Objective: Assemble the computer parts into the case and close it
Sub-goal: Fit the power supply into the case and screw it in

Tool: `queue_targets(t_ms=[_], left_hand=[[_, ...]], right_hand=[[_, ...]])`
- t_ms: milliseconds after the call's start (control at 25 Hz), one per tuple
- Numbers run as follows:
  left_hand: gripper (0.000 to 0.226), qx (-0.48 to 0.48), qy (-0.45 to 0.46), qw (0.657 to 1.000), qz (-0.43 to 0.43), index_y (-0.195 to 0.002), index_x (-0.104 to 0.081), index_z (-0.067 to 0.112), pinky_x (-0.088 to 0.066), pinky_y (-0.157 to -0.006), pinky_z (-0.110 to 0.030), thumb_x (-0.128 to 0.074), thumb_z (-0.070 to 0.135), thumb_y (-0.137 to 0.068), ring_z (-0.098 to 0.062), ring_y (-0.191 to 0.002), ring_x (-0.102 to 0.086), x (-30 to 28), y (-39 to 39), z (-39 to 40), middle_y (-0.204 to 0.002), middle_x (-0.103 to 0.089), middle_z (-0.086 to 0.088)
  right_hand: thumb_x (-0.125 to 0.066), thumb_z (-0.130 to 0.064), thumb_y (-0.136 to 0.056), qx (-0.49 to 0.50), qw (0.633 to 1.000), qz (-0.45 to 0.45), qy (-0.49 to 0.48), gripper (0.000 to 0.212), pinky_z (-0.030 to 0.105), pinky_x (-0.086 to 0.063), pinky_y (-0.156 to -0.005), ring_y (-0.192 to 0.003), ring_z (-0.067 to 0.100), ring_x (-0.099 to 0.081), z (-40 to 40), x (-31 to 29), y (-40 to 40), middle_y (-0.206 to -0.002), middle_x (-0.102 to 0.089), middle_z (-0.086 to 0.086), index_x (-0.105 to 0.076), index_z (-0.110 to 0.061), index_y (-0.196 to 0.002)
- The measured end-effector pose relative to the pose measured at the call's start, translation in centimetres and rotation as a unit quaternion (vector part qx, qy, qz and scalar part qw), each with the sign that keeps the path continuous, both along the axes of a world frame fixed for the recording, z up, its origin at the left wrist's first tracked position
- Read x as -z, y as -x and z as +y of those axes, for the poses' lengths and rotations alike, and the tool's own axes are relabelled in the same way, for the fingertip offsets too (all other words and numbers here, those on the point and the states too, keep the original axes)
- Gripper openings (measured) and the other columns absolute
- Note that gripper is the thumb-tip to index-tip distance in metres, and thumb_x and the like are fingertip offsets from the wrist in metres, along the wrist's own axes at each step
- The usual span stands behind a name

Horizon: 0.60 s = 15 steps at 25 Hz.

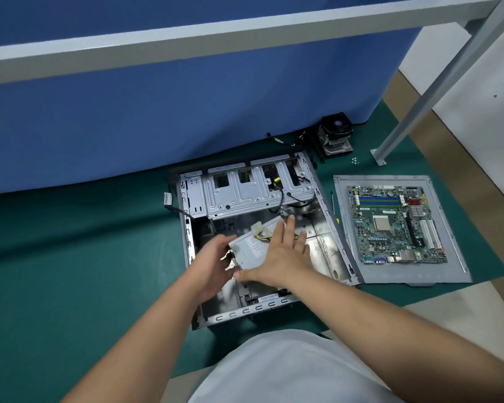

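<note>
An open grey computer case (333, 228) lies on its side on the green mat. Inside it sits a tilted silver power supply (252, 251) with yellow and black cables. My left hand (213, 266) grips the power supply's near-left corner, fingers curled round its edge. With straight, spread fingers, my right hand (282, 251) lies flat on top of the unit. To the right of the case, a green motherboard (396, 225) rests on the grey side panel (454, 228). A CPU cooler with fan (336, 135) stands behind the case.
A screwdriver (333, 205) lies between the case and the panel. A few small screws (354, 160) lie near a metal frame leg (381, 154). A blue partition (186, 112) runs close behind the case. The green mat (70, 257) extends left.
</note>
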<state>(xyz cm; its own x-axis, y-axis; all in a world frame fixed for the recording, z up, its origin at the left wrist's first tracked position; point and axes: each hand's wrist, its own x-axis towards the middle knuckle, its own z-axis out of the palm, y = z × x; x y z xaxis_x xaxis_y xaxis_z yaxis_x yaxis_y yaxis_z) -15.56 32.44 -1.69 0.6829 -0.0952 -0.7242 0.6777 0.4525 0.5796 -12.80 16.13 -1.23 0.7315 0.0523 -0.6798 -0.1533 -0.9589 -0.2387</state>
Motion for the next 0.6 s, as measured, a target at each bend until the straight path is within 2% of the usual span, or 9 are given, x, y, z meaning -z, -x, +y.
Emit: queue_targets(t_ms=[120, 200, 240, 280, 360, 440, 480, 520, 600], left_hand=[[0.020, 0.021, -0.055, 0.998, 0.009, -0.111, -0.067, 0.010, -0.056, -0.090, -0.039, -0.057, 0.023, -0.100, -0.021, -0.099, -0.060, -0.2, -1.0, -0.3, -0.106, -0.066, -0.007], [0.025, 0.084, -0.152, 0.985, -0.024, -0.122, -0.068, 0.010, -0.053, -0.104, -0.041, -0.055, 0.018, -0.102, -0.017, -0.110, -0.060, -0.5, -1.4, 0.4, -0.122, -0.067, -0.004], [0.029, 0.115, -0.227, 0.965, -0.067, -0.128, -0.068, 0.013, -0.051, -0.108, -0.039, -0.055, 0.016, -0.102, -0.015, -0.116, -0.060, -0.6, -1.3, 1.0, -0.128, -0.066, 0.000], [0.032, 0.137, -0.316, 0.931, -0.125, -0.131, -0.067, 0.017, -0.048, -0.109, -0.036, -0.055, 0.015, -0.101, -0.014, -0.119, -0.061, -0.7, -1.1, 1.7, -0.131, -0.066, 0.002], [0.041, 0.159, -0.498, 0.817, -0.241, -0.139, -0.061, 0.018, -0.041, -0.113, -0.031, -0.055, 0.012, -0.099, -0.018, -0.130, -0.056, -0.2, -0.6, 3.4, -0.140, -0.062, 0.000], [0.052, 0.204, -0.621, 0.708, -0.269, -0.153, -0.044, 0.014, -0.026, -0.123, -0.038, -0.053, 0.016, -0.101, -0.025, -0.153, -0.029, 0.8, -0.5, 5.3, -0.162, -0.038, -0.005], [0.059, 0.237, -0.652, 0.674, -0.253, -0.159, -0.033, 0.016, -0.020, -0.126, -0.042, -0.050, 0.022, -0.103, -0.024, -0.158, -0.013, 1.4, -0.5, 6.2, -0.170, -0.022, -0.003], [0.063, 0.268, -0.665, 0.656, -0.235, -0.163, -0.021, 0.019, -0.015, -0.128, -0.043, -0.045, 0.030, -0.106, -0.021, -0.159, -0.002, 2.0, -0.5, 7.1, -0.172, -0.008, 0.001], [0.066, 0.302, -0.663, 0.648, -0.222, -0.165, -0.006, 0.026, -0.008, -0.129, -0.042, -0.033, 0.044, -0.108, -0.013, -0.158, 0.009, 2.9, -0.8, 8.5, -0.172, 0.007, 0.011]], right_hand=[[-0.078, -0.083, -0.050, 0.007, 0.999, -0.041, 0.010, 0.166, 0.057, -0.013, -0.123, -0.147, 0.045, 0.032, 1.1, 0.8, 1.3, -0.147, 0.057, -0.004, 0.036, -0.019, -0.152], [-0.076, -0.086, -0.048, 0.035, 0.998, -0.049, -0.004, 0.164, 0.057, -0.023, -0.120, -0.150, 0.042, 0.028, 1.0, 0.9, 1.4, -0.147, 0.057, -0.008, 0.033, -0.024, -0.154], [-0.072, -0.091, -0.046, 0.051, 0.998, -0.045, -0.011, 0.164, 0.057, -0.024, -0.119, -0.151, 0.041, 0.025, 1.0, 0.8, 1.2, -0.147, 0.057, -0.010, 0.031, -0.026, -0.154], [-0.069, -0.094, -0.045, 0.071, 0.997, -0.040, -0.016, 0.163, 0.058, -0.024, -0.119, -0.152, 0.040, 0.023, 1.0, 0.7, 0.9, -0.150, 0.054, -0.010, 0.030, -0.028, -0.155], [-0.070, -0.094, -0.044, 0.102, 0.994, -0.034, -0.017, 0.162, 0.057, -0.025, -0.118, -0.152, 0.041, 0.017, 1.3, 0.5, 0.5, -0.159, 0.041, -0.007, 0.029, -0.028, -0.155], [-0.073, -0.092, -0.043, 0.110, 0.994, -0.022, -0.002, 0.166, 0.058, -0.026, -0.118, -0.152, 0.044, 0.010, 1.7, 0.4, 0.2, -0.165, 0.031, -0.002, 0.031, -0.027, -0.154], [-0.074, -0.092, -0.042, 0.108, 0.994, -0.011, 0.006, 0.168, 0.060, -0.025, -0.118, -0.152, 0.047, 0.007, 1.9, 0.4, 0.1, -0.165, 0.032, 0.000, 0.034, -0.026, -0.153], [-0.075, -0.091, -0.042, 0.109, 0.994, -0.002, 0.009, 0.169, 0.061, -0.025, -0.118, -0.152, 0.049, 0.005, 2.0, 0.5, 0.0, -0.163, 0.035, 0.000, 0.036, -0.026, -0.151], [-0.081, -0.084, -0.048, 0.124, 0.992, -0.018, -0.007, 0.167, 0.056, -0.035, -0.114, -0.152, 0.049, -0.011, 2.4, 0.9, 0.1, -0.162, 0.037, 0.001, 0.036, -0.024, -0.152]])
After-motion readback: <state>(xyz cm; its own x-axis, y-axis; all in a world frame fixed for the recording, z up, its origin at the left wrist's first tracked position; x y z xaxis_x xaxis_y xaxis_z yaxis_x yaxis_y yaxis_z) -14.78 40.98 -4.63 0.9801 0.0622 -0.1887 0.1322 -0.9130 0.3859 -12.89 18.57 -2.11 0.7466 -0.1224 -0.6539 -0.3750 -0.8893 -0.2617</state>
